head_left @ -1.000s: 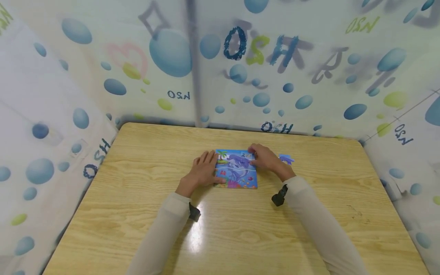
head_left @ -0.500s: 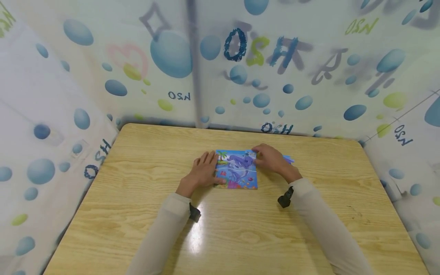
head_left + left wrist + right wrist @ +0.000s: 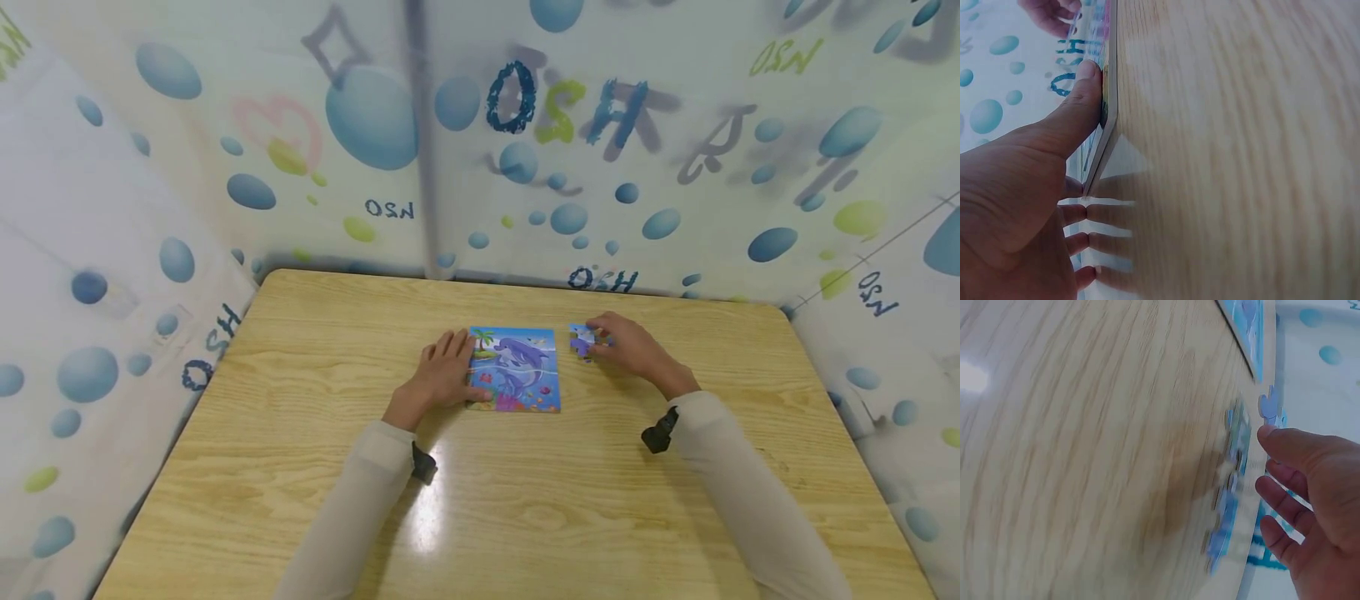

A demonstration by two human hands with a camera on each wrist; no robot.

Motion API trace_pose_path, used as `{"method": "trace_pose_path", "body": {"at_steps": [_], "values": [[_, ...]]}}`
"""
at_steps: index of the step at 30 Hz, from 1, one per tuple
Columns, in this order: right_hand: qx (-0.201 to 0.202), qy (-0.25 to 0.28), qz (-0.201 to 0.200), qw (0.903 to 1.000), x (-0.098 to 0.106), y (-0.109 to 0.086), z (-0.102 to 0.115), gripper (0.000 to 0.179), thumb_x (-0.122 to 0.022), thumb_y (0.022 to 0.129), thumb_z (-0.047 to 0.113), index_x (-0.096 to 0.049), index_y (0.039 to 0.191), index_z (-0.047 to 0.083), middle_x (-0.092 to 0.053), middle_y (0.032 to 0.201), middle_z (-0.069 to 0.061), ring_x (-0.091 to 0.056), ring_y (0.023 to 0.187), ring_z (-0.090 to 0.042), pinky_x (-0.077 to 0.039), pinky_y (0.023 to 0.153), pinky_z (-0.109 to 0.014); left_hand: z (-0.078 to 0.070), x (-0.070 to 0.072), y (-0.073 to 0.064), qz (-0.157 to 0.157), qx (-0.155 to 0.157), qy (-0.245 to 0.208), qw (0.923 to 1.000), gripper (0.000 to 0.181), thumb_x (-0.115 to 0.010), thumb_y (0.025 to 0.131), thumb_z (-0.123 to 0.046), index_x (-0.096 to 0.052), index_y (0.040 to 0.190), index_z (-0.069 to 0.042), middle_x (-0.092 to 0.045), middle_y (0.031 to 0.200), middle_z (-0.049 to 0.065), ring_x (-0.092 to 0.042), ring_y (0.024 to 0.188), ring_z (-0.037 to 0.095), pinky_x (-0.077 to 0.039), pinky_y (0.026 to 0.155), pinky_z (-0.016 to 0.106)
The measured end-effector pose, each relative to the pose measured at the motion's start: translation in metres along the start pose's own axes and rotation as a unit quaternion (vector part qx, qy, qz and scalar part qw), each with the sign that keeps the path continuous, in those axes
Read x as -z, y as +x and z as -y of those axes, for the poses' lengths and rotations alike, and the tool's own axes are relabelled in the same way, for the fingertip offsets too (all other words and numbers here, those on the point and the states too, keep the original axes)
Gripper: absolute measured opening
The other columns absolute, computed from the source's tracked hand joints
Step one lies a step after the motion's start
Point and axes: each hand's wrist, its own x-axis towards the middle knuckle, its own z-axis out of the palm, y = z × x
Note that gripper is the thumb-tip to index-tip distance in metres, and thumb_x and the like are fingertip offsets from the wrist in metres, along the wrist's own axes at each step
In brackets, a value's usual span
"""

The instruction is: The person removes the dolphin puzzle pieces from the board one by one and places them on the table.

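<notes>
A square dolphin picture board [image 3: 517, 371] lies on the table. My left hand [image 3: 441, 375] rests along its left side with fingers nearly straight; in the left wrist view the thumb [image 3: 1082, 103] lies along the board's edge. To the right of the board, my right hand [image 3: 630, 343] pinches a jigsaw piece [image 3: 1269, 405] between thumb and fingers, above the table. Beneath that hand lie loose jigsaw pieces [image 3: 1225, 519], largely hidden by it in the head view. The other right fingers are bent loosely.
The wooden table [image 3: 540, 500] reaches up to a patterned curtain [image 3: 480, 167] at the back and sides. Each wrist carries a small black camera, such as the right wrist camera [image 3: 660, 431].
My right hand has moved right, away from the board's upper right corner, carrying the jigsaw piece that overlapped the board. The left hand has stayed in place.
</notes>
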Motion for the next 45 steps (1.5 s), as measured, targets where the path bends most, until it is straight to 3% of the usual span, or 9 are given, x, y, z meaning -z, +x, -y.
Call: {"method": "trace_pose_path", "body": {"at_steps": [14,24,35,45], "values": [[-0.054,0.008,-0.01,0.9984,0.009,-0.026,-0.032,0.045,-0.063,0.097,0.012,-0.053,0.136,-0.006,-0.055,0.136,-0.029,-0.058,0.117,-0.045,-0.047,0.096,-0.058,0.0,-0.002,-0.001,-0.004,-0.005,-0.001,1.0,0.108,-0.069,0.084,-0.061,-0.014,0.159,-0.004,-0.01,0.165,0.017,-0.007,0.152,0.038,-0.017,0.118,0.056],[-0.062,0.006,-0.034,0.9975,0.009,-0.044,-0.06,0.044,-0.061,0.098,0.012,-0.053,0.137,-0.006,-0.057,0.132,-0.03,-0.058,0.115,-0.047,-0.044,0.096,-0.061,0.001,-0.003,-0.001,-0.003,-0.008,0.003,1.0,0.109,-0.067,0.085,-0.063,-0.012,0.159,-0.005,-0.009,0.166,0.016,-0.006,0.152,0.037,-0.017,0.118,0.056],[-0.07,0.016,-0.038,0.9967,0.015,-0.059,-0.076,0.042,-0.059,0.098,0.01,-0.052,0.136,-0.008,-0.059,0.128,-0.032,-0.057,0.114,-0.047,-0.04,0.1,-0.064,0.001,0.0,-0.001,-0.002,-0.006,-0.003,1.0,0.108,-0.067,0.086,-0.061,-0.012,0.159,-0.005,-0.008,0.166,0.016,-0.005,0.152,0.037,-0.016,0.118,0.056],[-0.086,-0.009,-0.031,0.9958,0.019,-0.066,-0.082,0.041,-0.059,0.098,0.012,-0.053,0.135,-0.006,-0.061,0.124,-0.032,-0.057,0.114,-0.049,-0.042,0.097,-0.064,0.003,-0.001,0.0,-0.002,-0.008,-0.003,1.0,0.109,-0.067,0.085,-0.062,-0.012,0.159,-0.005,-0.009,0.166,0.016,-0.005,0.152,0.037,-0.016,0.118,0.056]]}}
